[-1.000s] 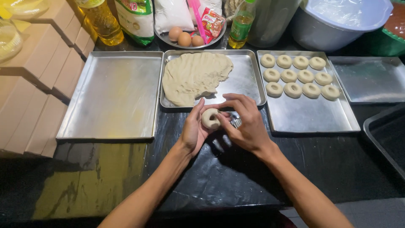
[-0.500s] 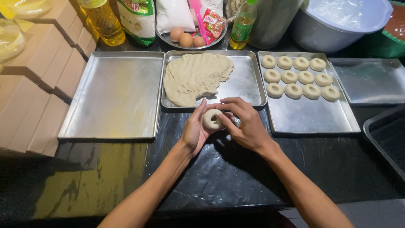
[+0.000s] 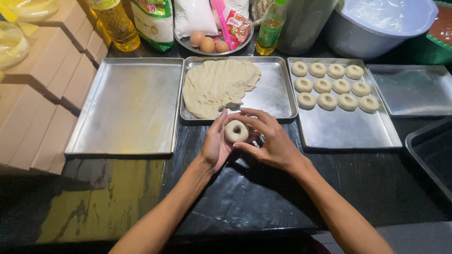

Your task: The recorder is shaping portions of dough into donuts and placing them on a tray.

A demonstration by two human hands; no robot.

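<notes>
Both hands cup a small dough ring [image 3: 236, 131] just in front of the middle tray's [image 3: 278, 89] near rim, left hand [image 3: 215, 143] and right hand [image 3: 268, 141] with fingers curled around it. On that tray the flattened dough sheet [image 3: 217, 85] fills the left half. Right of it, the tray of finished rings [image 3: 346, 129] has its near half bare.

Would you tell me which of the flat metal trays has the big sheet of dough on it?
The middle tray, just beyond the hands, holds the dough sheet. The left tray is bare, and the right tray carries dough rings.
</notes>
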